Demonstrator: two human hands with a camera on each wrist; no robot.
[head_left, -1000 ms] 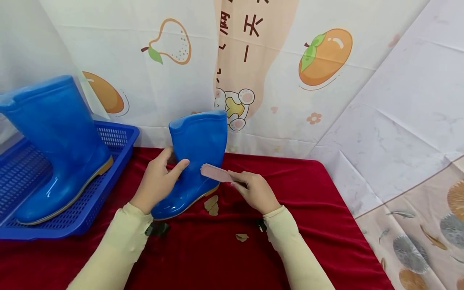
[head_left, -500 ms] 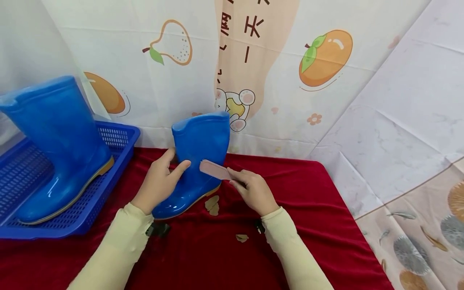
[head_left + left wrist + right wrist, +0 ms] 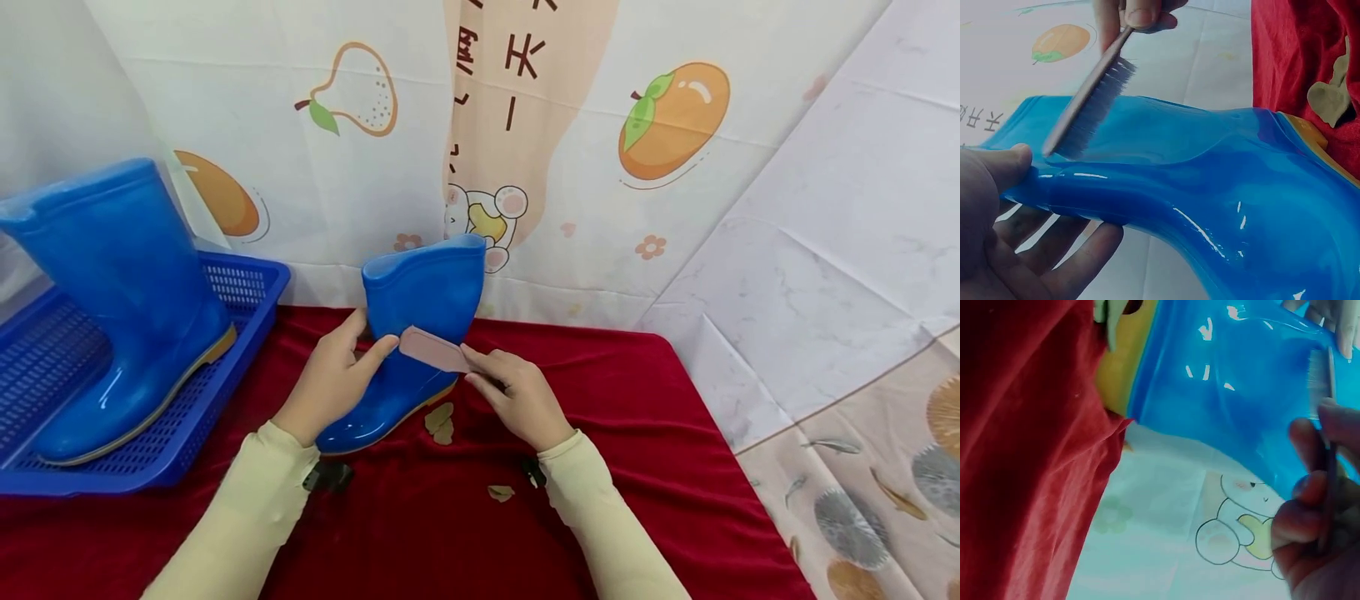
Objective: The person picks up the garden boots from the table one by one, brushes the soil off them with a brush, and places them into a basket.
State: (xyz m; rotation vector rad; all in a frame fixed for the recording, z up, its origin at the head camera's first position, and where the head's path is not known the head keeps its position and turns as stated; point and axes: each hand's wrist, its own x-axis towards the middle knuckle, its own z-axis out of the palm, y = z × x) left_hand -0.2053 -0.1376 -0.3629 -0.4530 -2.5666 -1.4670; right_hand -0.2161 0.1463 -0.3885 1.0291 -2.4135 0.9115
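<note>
A glossy blue rubber boot with a yellowish sole stands on the red cloth, its toe toward the front left. My left hand holds its shaft from the left, thumb on the near side and fingers round the front, as the left wrist view shows. My right hand grips the handle of a brush with a pinkish-brown back. In the left wrist view the bristles meet the boot's shaft or hover just over it; I cannot tell which. The brush's tip is close to my left thumb.
At the left, a second blue boot stands in a blue plastic basket. Dry brown leaves lie by the boot's heel, with another leaf nearer me. A printed curtain hangs behind the red-covered table.
The brush has moved left across the boot's shaft toward my left thumb. The boot's top has shifted slightly to the right, and my left hand has kept its hold.
</note>
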